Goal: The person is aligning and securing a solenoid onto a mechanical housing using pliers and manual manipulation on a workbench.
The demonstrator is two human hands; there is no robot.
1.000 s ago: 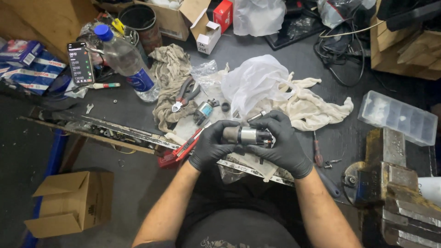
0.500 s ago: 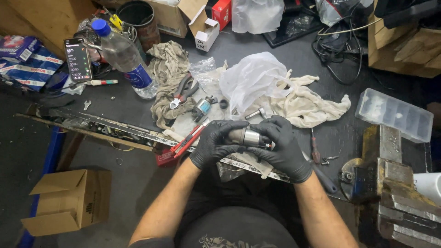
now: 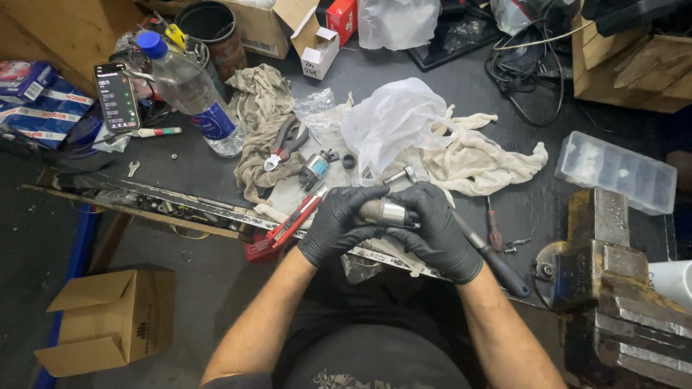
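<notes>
Metal cylinder point(image 3: 382, 212) gripped between both black-gloved hands at bench edge; left hand point(image 3: 339, 223) wraps one end, right hand point(image 3: 436, 230) clamps the other. Red utility knife point(image 3: 292, 222) just left. Beyond: pliers point(image 3: 283, 142) on rag point(image 3: 259, 108), plastic bottle point(image 3: 189, 90).

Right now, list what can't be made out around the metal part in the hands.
Head view only:
- Metal cylinder: both ends and underside hidden by the gloved left hand and right hand.
- Screwdriver: its tip is hidden under the right hand.
- Vise: cut off by the right and bottom edges.
- Small screws beside it: too small to tell their type.
</notes>
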